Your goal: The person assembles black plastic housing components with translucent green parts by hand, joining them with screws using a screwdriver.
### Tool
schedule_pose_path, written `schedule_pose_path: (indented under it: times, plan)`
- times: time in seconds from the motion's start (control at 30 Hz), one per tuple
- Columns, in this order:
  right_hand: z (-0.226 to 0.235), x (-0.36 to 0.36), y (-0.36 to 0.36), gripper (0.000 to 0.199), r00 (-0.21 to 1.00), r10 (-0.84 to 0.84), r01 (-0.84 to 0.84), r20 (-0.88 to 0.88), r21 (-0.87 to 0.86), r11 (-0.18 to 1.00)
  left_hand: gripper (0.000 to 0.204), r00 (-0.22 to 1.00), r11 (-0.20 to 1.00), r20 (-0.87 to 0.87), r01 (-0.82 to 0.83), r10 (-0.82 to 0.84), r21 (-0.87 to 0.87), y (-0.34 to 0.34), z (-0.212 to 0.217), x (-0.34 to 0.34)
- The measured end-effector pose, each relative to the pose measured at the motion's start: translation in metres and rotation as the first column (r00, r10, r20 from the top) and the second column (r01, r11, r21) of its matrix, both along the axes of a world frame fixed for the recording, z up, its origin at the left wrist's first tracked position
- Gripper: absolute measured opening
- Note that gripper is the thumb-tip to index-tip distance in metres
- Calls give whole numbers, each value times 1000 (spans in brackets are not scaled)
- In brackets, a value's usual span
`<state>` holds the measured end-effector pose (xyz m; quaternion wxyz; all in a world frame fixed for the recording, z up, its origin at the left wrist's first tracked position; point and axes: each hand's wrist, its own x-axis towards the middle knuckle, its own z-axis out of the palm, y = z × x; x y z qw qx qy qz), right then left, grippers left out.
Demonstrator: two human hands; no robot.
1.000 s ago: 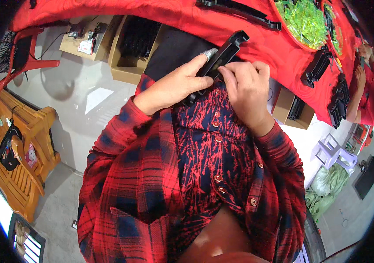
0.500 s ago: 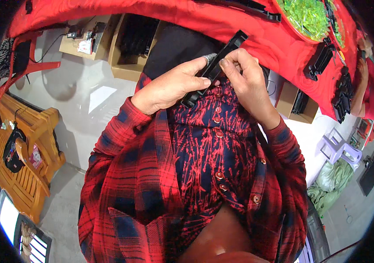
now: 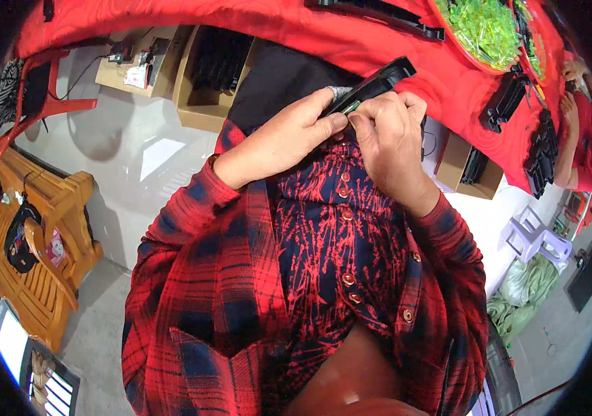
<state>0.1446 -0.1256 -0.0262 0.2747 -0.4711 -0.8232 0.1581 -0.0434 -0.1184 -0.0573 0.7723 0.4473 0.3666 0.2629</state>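
A long, narrow black plastic part (image 3: 385,78) slants up to the right in front of my lap. My left hand (image 3: 289,132) grips its lower end, with the thumb along the near side and the fingers behind; a grey covering wraps one fingertip. At the part's near side, my right hand (image 3: 389,135) is closed in a pinch with its fingers curled. Right at its fingertips shows a small green piece (image 3: 353,107), lying against the black part. The rest of that piece is hidden by the fingers.
On the red-covered table, a red basin (image 3: 441,14) holds many clear yellow-green pieces (image 3: 480,31). More black parts (image 3: 507,100) lie near its right edge, close to another person's arm (image 3: 568,139). Cardboard boxes (image 3: 202,119) with black parts stand below the table.
The black part has shifted up and right and turned, showing more of its broad side. My right fingers have curled closer against it, and the green piece has come into view.
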Motion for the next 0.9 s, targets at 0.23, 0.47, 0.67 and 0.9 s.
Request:
schedule_pose_path:
  times: [0.23,0.47,0.67,0.9]
  plan:
    - [-9,6,-8,19,999,-5,1,39,87,996,22,964,966,-254,-16,84,258,-5,4,7]
    - [-9,2,-10,17,994,-101,98,31,73,993,21,926,898,-250,-166,285,407,-9,4,18]
    - [-4,2,-4,16,990,-56,44,126,97,994,26,898,889,-307,-167,317,427,-8,-9,19]
    - [-7,11,-2,21,969,-240,234,52,108,966,31,899,908,-334,-141,284,394,-9,-10,19]
